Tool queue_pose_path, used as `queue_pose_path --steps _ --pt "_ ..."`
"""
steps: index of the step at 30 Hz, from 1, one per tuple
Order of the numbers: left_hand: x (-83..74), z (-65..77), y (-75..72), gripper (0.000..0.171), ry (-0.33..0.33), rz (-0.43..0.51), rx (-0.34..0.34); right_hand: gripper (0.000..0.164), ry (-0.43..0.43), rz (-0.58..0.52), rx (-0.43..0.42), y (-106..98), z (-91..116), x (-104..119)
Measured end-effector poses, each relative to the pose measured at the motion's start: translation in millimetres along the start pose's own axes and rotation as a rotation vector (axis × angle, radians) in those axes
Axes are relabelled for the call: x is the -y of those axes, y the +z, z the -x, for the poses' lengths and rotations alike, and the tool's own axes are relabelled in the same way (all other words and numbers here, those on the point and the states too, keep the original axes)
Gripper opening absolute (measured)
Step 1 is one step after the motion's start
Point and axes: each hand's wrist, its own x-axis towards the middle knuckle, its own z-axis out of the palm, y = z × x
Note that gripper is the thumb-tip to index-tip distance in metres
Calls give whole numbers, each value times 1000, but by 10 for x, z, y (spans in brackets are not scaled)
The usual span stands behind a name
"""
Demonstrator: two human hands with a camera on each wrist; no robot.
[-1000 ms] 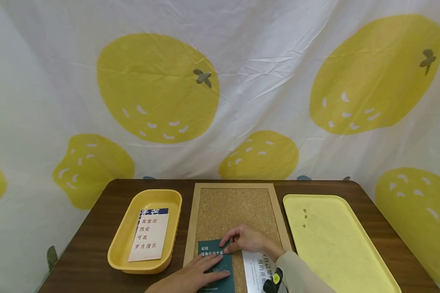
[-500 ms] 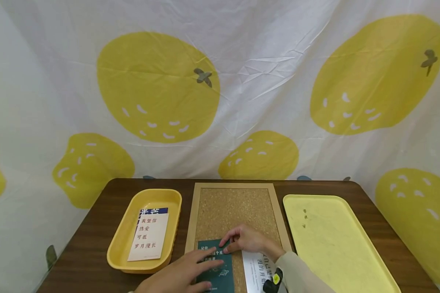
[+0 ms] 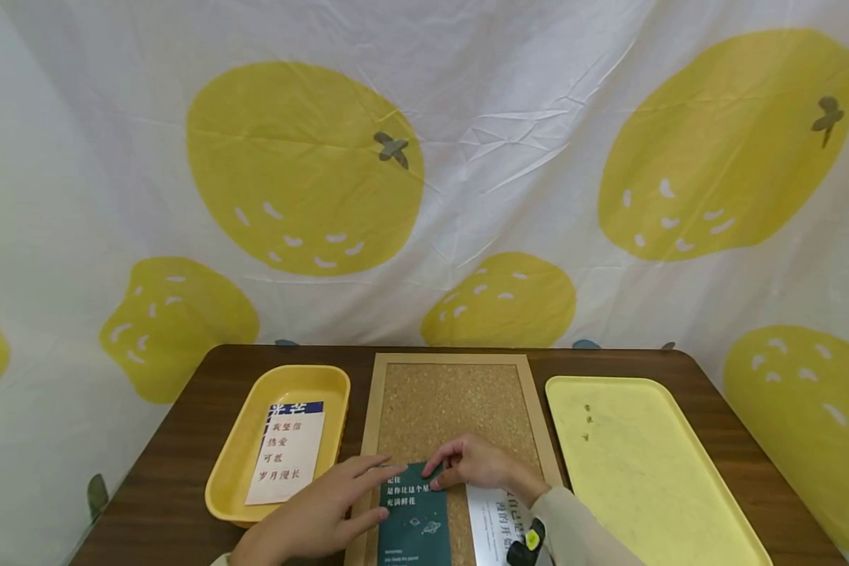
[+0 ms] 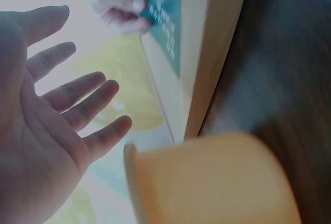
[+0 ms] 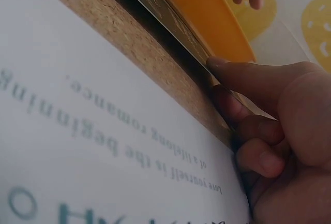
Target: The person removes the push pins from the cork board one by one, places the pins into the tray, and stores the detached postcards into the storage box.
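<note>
A dark green postcard [image 3: 413,531] with white lettering lies over the lower left of a wood-framed corkboard [image 3: 460,405]. My right hand [image 3: 484,464] pinches its upper right corner; in the right wrist view the thumb [image 5: 248,76] lies on top and the curled fingers are under the edge. My left hand [image 3: 318,503] is spread with loose, nearly straight fingers just left of the postcard, holding nothing, as the left wrist view shows of its palm [image 4: 39,125]. A white postcard [image 3: 484,523] sits right of the green one, partly covered by my right forearm.
On the left stands a deep yellow basin [image 3: 219,499] with a white card [image 3: 290,460] over a blue one [image 3: 314,407]. To the right is a flat yellow tray [image 3: 651,472] with several small dark pieces [image 3: 587,420]. A lemon-print cloth [image 3: 495,196] hangs behind the brown table [image 3: 148,503].
My left hand has lifted off the green postcard and moved left, baring more of its print. The right hand stays at the corner.
</note>
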Motion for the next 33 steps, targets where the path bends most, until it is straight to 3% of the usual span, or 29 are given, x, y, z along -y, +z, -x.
queue_pose_path --steps 7,17,21,33 --pt "75 87 -132 48 -45 -4 -86 15 -11 -2 -3 -1 8 11" --pt "228 261 -282 49 -244 46 -157 15 -16 -9 8 -13 13 4" --pt "309 354 -347 49 -264 36 -212 15 -11 -9 10 -14 16 9" --pt "526 604 -508 47 -227 -27 -368 15 -4 -8 5 -7 15 0"
